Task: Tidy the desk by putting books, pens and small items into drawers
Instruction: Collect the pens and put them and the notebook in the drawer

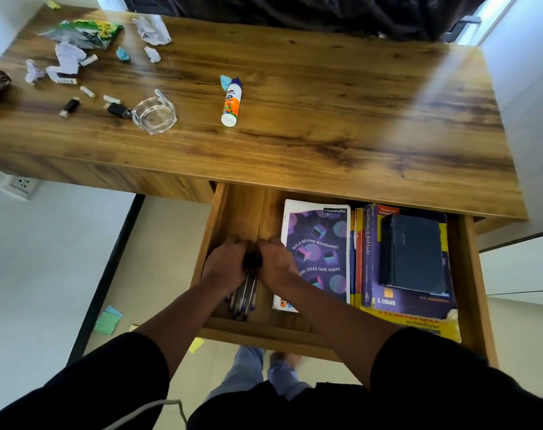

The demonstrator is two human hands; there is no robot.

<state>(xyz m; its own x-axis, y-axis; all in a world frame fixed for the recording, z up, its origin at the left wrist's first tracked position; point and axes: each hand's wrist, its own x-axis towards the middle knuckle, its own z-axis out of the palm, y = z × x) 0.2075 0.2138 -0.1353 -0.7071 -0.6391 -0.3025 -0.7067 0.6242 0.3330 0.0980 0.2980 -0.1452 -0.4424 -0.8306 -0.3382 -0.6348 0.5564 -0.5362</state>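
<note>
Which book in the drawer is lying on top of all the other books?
The plain dark book with no words on its cover. It sits on the blue Quantitative Aptitude book; the purple notebook lies beside the pile, nearest the right hand.

Glossy wood-grain desk (295, 97), clear glass ashtray (154, 114), crumpled paper (152, 29), perhaps plastic glue bottle (232, 102).

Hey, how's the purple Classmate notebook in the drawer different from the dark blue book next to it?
The Classmate notebook is thin, with a bright purple patterned cover and white edges; the dark blue book is thick and plain. The notebook lies near the drawer floor beside the right hand, while the blue book sits on top of the Quantitative Aptitude book. Both lie flat, face up.
</note>
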